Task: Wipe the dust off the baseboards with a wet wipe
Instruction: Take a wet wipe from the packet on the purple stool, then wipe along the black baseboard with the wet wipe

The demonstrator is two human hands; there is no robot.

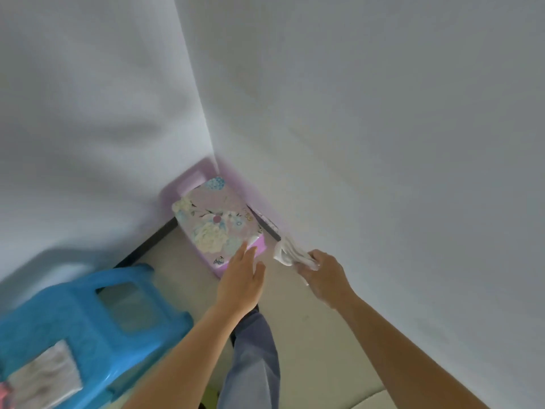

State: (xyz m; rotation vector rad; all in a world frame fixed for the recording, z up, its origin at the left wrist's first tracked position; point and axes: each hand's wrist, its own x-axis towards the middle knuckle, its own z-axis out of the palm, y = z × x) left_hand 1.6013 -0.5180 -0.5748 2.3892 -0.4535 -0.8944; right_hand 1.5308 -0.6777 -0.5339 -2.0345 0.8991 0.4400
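**Limp wipe bunched in the right hand, close to the dark skirting**

The wet wipe (290, 252) is a thin, soft white sheet. It looks light and floppy, with no stiffness of its own, so it will only clean where fingers press behind it. The right hand (323, 276) grips one end in curled fingers, and the loose end trails toward 10 o'clock, close to the dark baseboard (267, 228) at the foot of the right-hand wall. Motion blur hides whether the two touch.

Bunching the wipe into a pad under the fingertips would probably work better than this end-hold, since a damp sheet tends to fold over and drag.

The left hand (240, 278) reaches out with straight fingers resting on the near corner of the floral-topped purple stool (212, 219). The stool sits in the corner and covers part of the baseboard.

At 8 o'clock, well apart, a blue plastic stool (73, 320) carries a greyish cloth (44, 376).
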